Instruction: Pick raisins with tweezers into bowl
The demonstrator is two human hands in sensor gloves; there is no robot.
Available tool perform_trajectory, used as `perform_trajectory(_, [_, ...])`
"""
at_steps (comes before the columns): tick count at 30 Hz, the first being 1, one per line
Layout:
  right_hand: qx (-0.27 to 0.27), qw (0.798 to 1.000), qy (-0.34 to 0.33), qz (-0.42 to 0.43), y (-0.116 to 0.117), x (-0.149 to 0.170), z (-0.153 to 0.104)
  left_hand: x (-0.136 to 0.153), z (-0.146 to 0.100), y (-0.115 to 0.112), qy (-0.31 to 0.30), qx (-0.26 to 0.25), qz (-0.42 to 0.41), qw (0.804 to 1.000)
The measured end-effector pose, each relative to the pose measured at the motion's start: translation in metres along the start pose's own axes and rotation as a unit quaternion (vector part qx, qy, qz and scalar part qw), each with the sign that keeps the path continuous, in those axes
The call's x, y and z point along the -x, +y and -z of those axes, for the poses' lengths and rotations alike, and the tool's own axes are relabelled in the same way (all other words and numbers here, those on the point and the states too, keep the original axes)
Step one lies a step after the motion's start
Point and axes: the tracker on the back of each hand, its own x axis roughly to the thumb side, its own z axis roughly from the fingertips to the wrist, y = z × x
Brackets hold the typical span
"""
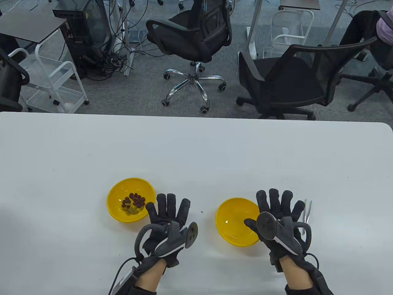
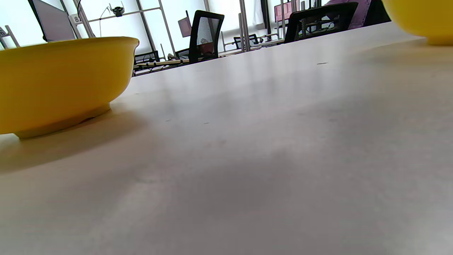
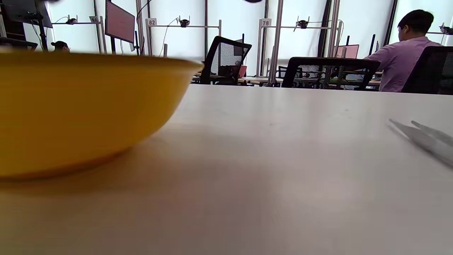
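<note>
Table view overhead facing down, wrist views grazing the table (image 1: pixel 196 147), sharing the right-hand bowl (image 1: pixel 238 226)

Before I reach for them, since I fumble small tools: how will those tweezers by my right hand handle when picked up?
The tweezers look thin and metallic, so probably light and a bit slippery in a glove. They lie flat on the table, which may make getting a grip fiddly. Their two slim prongs sit apart, so they likely spring open unless squeezed.

Raisins (image 1: pixel 134 202) in left bowl (image 1: pixel 114 209); tweezers (image 1: pixel 307 212) right of right bowl (image 1: pixel 233 224).
</note>
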Motion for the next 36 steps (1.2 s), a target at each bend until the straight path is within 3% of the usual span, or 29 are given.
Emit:
perform_trajectory(26, [0.009,1.000,-0.005,0.003,-0.004,-0.002,-0.001,0.007,0.003,-0.004,0.014,0.003,-0.008,1.000])
perform_trajectory(32, [0.056,0.991,0.103,0.069,-0.014,0.038,0.004,0.007,0.003,-0.005,0.023,0.003,0.002,1.000])
perform_trajectory(36, [0.029,0.971,0.228,0.067,-0.011,0.084,0.008,0.007,0.004,-0.006,0.025,0.002,-0.004,1.000])
